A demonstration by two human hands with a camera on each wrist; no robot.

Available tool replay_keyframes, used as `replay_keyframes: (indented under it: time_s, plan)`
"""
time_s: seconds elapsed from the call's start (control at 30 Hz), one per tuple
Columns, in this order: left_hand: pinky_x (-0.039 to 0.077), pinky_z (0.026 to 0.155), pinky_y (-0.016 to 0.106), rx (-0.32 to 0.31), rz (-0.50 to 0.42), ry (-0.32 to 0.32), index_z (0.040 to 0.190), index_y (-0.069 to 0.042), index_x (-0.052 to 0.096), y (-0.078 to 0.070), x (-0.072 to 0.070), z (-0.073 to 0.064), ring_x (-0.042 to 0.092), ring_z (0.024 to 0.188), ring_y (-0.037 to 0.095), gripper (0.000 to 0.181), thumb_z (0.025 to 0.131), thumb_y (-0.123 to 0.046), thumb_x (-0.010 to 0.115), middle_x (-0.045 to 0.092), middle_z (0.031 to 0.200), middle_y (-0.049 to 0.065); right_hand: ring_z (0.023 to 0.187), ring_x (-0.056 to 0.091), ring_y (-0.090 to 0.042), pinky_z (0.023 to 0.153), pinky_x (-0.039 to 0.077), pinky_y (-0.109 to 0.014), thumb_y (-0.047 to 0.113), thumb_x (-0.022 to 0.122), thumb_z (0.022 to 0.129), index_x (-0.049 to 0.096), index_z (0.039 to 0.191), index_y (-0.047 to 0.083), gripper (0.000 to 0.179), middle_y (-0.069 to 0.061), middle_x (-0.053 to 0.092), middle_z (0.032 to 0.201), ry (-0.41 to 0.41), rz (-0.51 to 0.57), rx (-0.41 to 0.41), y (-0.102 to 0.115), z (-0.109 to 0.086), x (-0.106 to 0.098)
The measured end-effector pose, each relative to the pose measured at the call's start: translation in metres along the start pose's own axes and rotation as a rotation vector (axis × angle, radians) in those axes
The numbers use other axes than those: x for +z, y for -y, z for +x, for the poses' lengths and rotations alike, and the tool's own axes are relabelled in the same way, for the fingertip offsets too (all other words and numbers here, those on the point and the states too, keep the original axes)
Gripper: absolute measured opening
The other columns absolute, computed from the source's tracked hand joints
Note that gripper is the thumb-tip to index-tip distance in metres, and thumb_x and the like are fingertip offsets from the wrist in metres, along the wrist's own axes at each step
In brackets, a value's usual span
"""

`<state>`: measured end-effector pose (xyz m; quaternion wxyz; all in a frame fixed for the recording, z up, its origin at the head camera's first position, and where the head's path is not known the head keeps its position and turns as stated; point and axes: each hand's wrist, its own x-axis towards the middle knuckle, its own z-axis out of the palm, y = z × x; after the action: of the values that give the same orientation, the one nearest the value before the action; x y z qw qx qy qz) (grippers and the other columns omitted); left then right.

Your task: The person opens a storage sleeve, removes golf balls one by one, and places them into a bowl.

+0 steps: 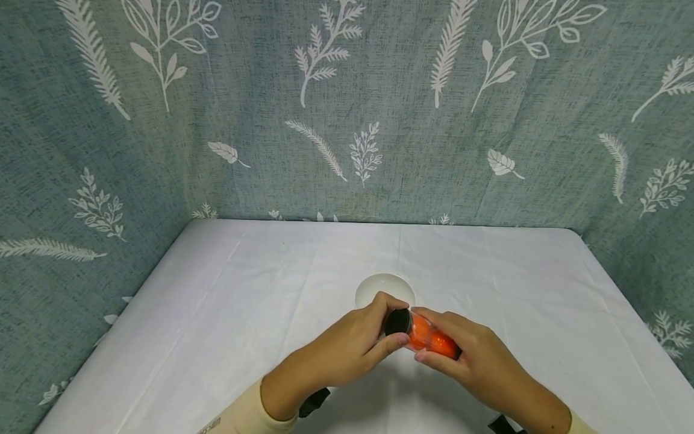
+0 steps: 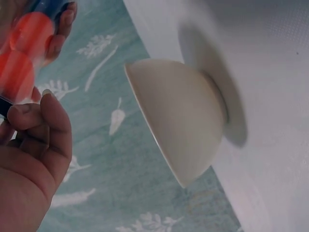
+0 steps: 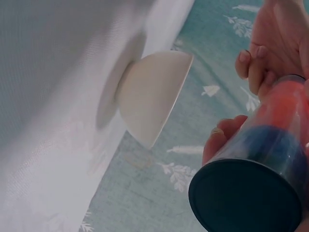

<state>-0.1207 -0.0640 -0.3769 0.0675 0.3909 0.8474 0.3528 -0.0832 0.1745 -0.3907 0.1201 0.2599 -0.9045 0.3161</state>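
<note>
A clear cylindrical container with orange balls inside is held tilted between both hands above the table. My left hand grips its black lid, thumb and fingers on opposite sides. The right hand holds the clear body from the other end. In the right wrist view a blue ball shows through the wall near the dark round base. A white bowl stands upright just beyond the hands, partly hidden by the left one in the head view.
A white cloth covers the table under the bowl. Green fabric with white leaf prints hangs behind the table's far edge and along both sides. Dark straps are at both wrists.
</note>
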Motion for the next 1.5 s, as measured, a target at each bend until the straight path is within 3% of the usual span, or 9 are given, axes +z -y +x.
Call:
replay_keyframes:
  time_s: [0.6,0.77,0.87,0.97,1.03,1.2,1.37,1.5]
  plan:
    - [0.047,0.066,0.017,-0.036,-0.098,-0.06,0.135,-0.016,0.036,-0.001,0.006,0.001,0.052,0.078,0.005,0.043,0.105,-0.045,0.044,0.054,0.097,-0.006,0.078,0.054,0.001,0.062,0.05,-0.016,0.037,0.08,0.083,0.061,0.137,0.026,0.058,0.007,0.07,0.103,-0.049,-0.066,-0.012,-0.002,0.0,0.004]
    - [0.044,0.065,0.018,-0.026,0.017,-0.071,0.137,-0.019,0.038,0.0,0.005,0.001,0.05,0.071,0.004,0.045,0.104,-0.048,0.046,0.054,0.088,-0.007,0.079,0.055,0.001,0.063,0.051,-0.016,0.037,0.081,0.083,0.061,0.137,0.025,0.059,0.007,0.07,0.104,-0.041,-0.059,-0.03,-0.003,0.0,0.004]
    - [0.051,0.078,0.023,0.005,0.134,-0.068,0.143,-0.021,0.038,0.002,0.002,0.0,0.057,0.085,0.005,0.05,0.103,-0.051,0.046,0.062,0.107,-0.008,0.08,0.055,0.002,0.063,0.051,-0.016,0.037,0.079,0.084,0.06,0.138,0.026,0.058,0.008,0.069,0.105,-0.012,-0.033,-0.033,-0.004,0.0,0.003]
    - [0.052,0.091,0.028,0.063,0.224,-0.071,0.146,-0.024,0.038,0.005,0.0,-0.001,0.058,0.099,0.006,0.052,0.103,-0.052,0.046,0.06,0.129,-0.01,0.083,0.056,0.001,0.065,0.053,-0.017,0.036,0.078,0.086,0.06,0.138,0.026,0.055,0.008,0.069,0.11,0.016,0.009,-0.027,-0.004,0.0,0.002]
    - [0.051,0.092,0.027,0.11,0.257,-0.076,0.145,-0.026,0.039,0.007,-0.002,-0.002,0.058,0.1,0.005,0.05,0.103,-0.051,0.046,0.059,0.131,-0.011,0.085,0.058,0.0,0.067,0.054,-0.018,0.036,0.077,0.088,0.06,0.138,0.025,0.054,0.007,0.069,0.114,0.029,0.035,-0.019,-0.004,0.0,0.002]
    - [0.05,0.088,0.024,0.175,0.275,-0.071,0.142,-0.025,0.042,0.008,-0.008,-0.003,0.059,0.098,0.005,0.047,0.102,-0.048,0.05,0.061,0.122,-0.012,0.089,0.06,-0.001,0.07,0.056,-0.019,0.035,0.075,0.089,0.059,0.138,0.024,0.053,0.006,0.069,0.119,0.048,0.063,-0.013,-0.005,0.0,0.0]
    - [0.046,0.081,0.021,0.112,0.269,-0.013,0.141,-0.022,0.043,0.007,-0.01,-0.004,0.055,0.091,0.005,0.051,0.101,-0.053,0.048,0.066,0.108,-0.011,0.087,0.059,0.0,0.068,0.054,-0.019,0.035,0.076,0.088,0.059,0.139,0.026,0.054,0.007,0.069,0.117,0.043,0.035,-0.026,-0.006,0.0,0.0]
    - [0.045,0.082,0.021,0.086,0.232,0.012,0.142,-0.021,0.04,0.006,-0.009,-0.003,0.054,0.092,0.006,0.053,0.1,-0.053,0.048,0.066,0.108,-0.009,0.084,0.057,0.001,0.066,0.052,-0.018,0.034,0.078,0.086,0.059,0.138,0.026,0.056,0.008,0.069,0.112,0.012,0.001,-0.056,-0.006,0.0,0.001]
